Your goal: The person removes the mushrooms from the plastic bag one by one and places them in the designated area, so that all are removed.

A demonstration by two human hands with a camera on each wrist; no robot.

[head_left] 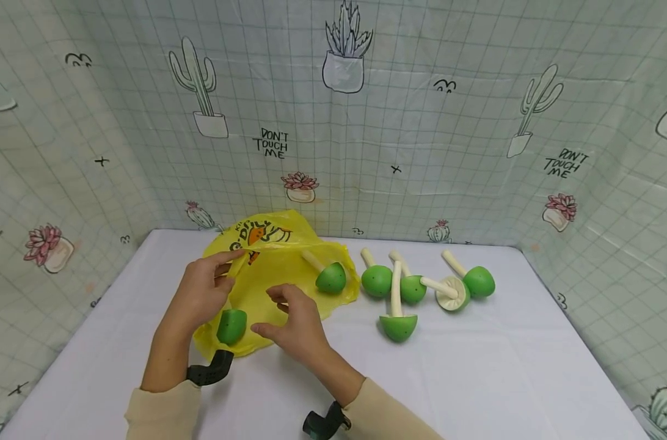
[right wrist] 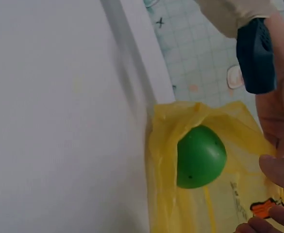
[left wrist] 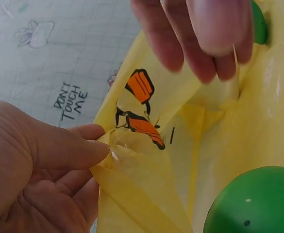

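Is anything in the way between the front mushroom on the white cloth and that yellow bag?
Nothing visible: only white cloth lies between that mushroom and the yellow bag. The right hand is partly over the bag.

Diffuse light is spread over the head view, faint shadows being cast on the white table (head_left: pixel 476 379); the 2 wrist views are rendered dimmer and softer, a small glint being caught on a green cap (left wrist: pixel 256 208)
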